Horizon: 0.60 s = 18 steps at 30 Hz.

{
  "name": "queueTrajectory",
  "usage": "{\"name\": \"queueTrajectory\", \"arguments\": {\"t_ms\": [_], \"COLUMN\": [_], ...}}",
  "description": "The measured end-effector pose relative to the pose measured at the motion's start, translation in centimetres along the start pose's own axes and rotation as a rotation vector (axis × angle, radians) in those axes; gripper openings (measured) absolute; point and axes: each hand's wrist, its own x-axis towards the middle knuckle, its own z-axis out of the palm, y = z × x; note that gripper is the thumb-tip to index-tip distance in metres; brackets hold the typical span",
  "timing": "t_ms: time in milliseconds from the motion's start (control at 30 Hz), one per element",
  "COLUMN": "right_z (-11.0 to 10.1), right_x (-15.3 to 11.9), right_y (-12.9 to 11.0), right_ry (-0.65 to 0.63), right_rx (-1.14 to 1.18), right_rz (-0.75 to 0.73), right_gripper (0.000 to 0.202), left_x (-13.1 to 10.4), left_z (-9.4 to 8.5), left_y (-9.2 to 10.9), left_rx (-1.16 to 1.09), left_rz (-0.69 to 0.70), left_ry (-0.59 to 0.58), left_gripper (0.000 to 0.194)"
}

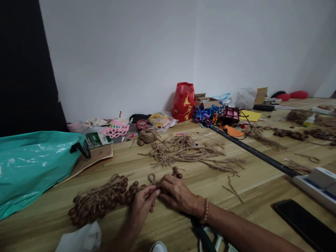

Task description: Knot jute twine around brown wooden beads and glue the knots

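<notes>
At the lower middle of the head view, my left hand (143, 206) and my right hand (177, 194) meet, fingertips nearly touching. Both are pinched closed on the brown beaded cord (132, 190); the exact spot between the fingers is hidden. A small loop of twine (151, 178) stands up just beyond the fingertips. A few brown beads (177, 173) show past my right knuckles. To the left lies a bundle of brown beads and loose twine (101, 199). Beyond my hands spreads a tangled pile of twine cords (183, 150). A beaded bracelet circles my right wrist.
A teal bag (36, 164) lies at the left by brown cardboard (97, 157). A red bag (183, 103) stands against the wall beside blue and orange crafts. A black strip (252, 150) crosses the right side, with a dark phone (304, 224) nearer. White tissue (81, 239) lies bottom left.
</notes>
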Motion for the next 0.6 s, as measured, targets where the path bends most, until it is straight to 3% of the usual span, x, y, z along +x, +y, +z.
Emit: {"name": "queueTrajectory", "arguments": {"t_ms": [200,600], "right_z": [-0.11,0.03], "right_x": [-0.02,0.04], "right_y": [-0.21,0.01], "right_ry": [-0.011,-0.010], "right_rx": [0.016,0.012], "right_rz": [-0.009,-0.028], "right_gripper": [0.016,0.015], "left_x": [-0.16,-0.12], "left_z": [0.02,0.02], "left_y": [0.24,0.25], "left_rx": [0.012,-0.007], "left_rz": [0.021,0.008], "left_ry": [-0.016,-0.037], "left_gripper": [0.040,0.039]}}
